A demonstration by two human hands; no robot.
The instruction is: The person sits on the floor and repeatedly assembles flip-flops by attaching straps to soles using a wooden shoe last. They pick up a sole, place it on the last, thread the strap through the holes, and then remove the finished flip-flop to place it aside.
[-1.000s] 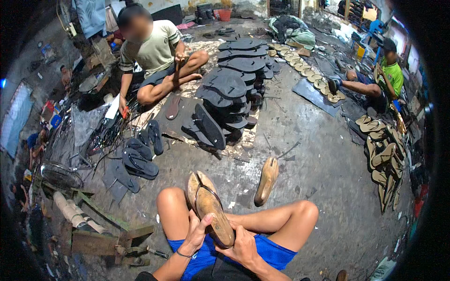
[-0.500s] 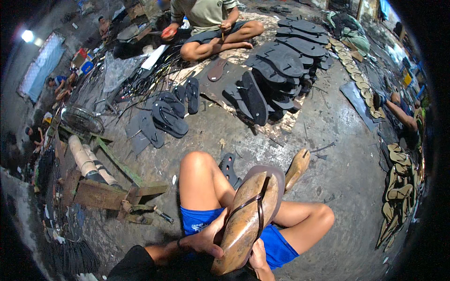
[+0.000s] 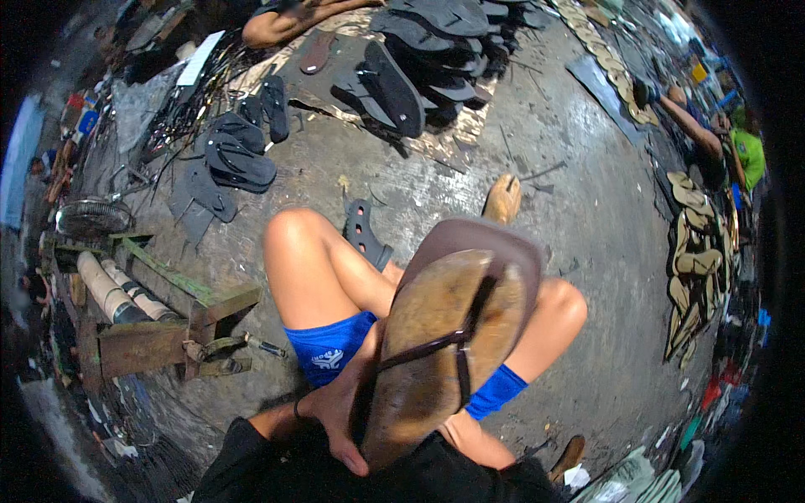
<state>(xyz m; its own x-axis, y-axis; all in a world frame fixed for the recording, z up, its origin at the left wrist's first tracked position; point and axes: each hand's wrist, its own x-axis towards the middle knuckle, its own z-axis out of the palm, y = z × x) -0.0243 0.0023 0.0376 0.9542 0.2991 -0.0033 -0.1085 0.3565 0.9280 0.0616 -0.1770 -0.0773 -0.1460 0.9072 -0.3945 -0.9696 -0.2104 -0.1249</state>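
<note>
A worn wooden shoe last (image 3: pixel 419 369) is held up over my lap, tilted with its toe end away from me. Across it runs a dark, glossy Y-shaped thong strap (image 3: pixel 457 339), and a brown flip-flop sole (image 3: pixel 516 251) sticks out past the toe. My left hand (image 3: pixel 342 411) is wrapped round the left side near the heel, thumb showing. My right hand (image 3: pixel 457 432) grips the lower right edge by the strap's end, its fingertips hidden behind the last. Motion blurs the last slightly. Another wooden last (image 3: pixel 503 199) lies on the floor beyond.
Black flip-flops (image 3: pixel 239 151) lie ahead on the left; stacked dark soles (image 3: pixel 432 42) stand farther off. Tan sandals (image 3: pixel 696 260) line the right. A wooden stand (image 3: pixel 142 348) holds padded rollers at left. A person's limb (image 3: pixel 289 23) shows at the top. A dark clog (image 3: pixel 362 230) is near my knee.
The last with its sole and strap has risen closer to the camera. The whole view has tipped downward, so the seated person ahead is mostly out of frame. Both hands keep hold.
</note>
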